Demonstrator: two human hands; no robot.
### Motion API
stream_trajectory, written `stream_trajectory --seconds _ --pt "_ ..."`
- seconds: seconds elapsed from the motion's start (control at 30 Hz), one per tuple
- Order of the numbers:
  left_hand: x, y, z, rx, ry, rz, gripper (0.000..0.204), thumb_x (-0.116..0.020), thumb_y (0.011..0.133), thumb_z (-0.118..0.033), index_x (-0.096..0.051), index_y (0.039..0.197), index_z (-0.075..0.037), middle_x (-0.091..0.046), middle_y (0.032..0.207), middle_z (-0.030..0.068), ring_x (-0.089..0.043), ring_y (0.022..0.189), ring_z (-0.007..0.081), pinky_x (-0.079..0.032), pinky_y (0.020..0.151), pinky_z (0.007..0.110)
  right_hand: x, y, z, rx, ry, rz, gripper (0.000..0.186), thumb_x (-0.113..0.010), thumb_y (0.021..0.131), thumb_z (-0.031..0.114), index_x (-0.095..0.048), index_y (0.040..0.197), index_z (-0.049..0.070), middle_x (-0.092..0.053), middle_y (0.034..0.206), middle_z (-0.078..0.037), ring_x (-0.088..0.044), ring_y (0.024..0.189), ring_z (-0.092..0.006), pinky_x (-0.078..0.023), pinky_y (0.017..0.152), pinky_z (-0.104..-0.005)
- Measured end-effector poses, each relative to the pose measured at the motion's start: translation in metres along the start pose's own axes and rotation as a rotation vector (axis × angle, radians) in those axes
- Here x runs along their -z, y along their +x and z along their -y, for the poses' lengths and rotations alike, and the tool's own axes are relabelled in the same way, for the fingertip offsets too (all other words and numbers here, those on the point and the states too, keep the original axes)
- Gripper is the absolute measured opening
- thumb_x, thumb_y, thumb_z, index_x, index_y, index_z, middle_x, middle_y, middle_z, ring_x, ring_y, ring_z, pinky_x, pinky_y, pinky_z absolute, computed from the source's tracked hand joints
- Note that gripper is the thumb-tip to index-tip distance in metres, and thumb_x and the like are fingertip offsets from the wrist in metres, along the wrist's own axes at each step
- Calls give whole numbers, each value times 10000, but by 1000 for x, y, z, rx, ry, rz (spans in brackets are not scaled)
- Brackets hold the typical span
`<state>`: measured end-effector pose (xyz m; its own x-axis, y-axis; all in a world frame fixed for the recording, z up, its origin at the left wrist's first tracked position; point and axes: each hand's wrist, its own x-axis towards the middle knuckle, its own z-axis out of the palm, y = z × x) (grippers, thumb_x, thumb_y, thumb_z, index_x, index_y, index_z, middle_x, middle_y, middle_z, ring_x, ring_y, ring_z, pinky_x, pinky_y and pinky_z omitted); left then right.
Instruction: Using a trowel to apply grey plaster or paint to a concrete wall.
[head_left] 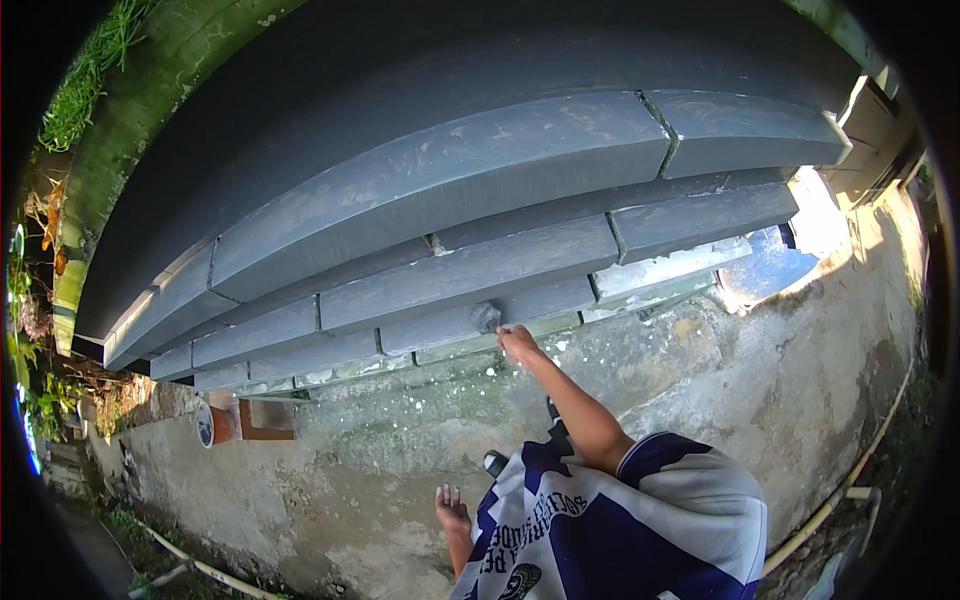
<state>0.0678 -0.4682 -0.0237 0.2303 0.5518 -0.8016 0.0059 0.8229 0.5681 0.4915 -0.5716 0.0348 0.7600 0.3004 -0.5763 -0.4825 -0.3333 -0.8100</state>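
Observation:
My right hand [517, 343] is closed round the short visible end of a paintbrush [486, 317]. The brush's wide head is coated dark grey and lies against the front of the lowest grey ledge [545, 302]; most of its handle is hidden in my fingers. Toward the right end, that same ledge has a whitish stretch [670, 268] without the grey coat. My left hand [453, 508] hangs low in front of me above the concrete, its fingers apart and nothing in them.
Two longer grey ledges [440, 180] rise in tiers beyond, cut by dark vertical joints. A bluish round container [768, 268] stands at the right end. An orange-brown bucket [213, 425] sits at the left. White spots dot the stained concrete floor [400, 450]; pipes [845, 492] run along its near edge.

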Motion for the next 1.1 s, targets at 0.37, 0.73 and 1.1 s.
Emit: stream_trajectory --seconds 0.37,0.73,1.1 --pt "-8 9 -12 -15 -38 0 357 -495 842 -341 -477 1164 -188 -508 1185 -55 -562 900 120 -287 455 180 67 -2 -37 216 -1275 -734 320 -410 866 235 -562 1053 25 -614 864 -146 -597 847 -243 -497 642 -353" --pt "-32 29 -49 -21 87 126 391 -425 877 -295 -414 1243 -155 -447 1275 10 -517 1032 165 -278 441 175 79 4 4 342 -145 -387 269 -580 801 227 -637 951 11 -623 680 -114 -533 510 -194 -422 489 -328" --pt "46 1 -38 -138 -83 -26 439 -402 854 -308 -395 1264 -152 -449 1281 19 -531 1001 168 -282 494 191 35 6 10 361 -1436 -684 243 -427 855 175 -650 829 82 -644 827 -101 -631 789 -212 -498 663 -304"
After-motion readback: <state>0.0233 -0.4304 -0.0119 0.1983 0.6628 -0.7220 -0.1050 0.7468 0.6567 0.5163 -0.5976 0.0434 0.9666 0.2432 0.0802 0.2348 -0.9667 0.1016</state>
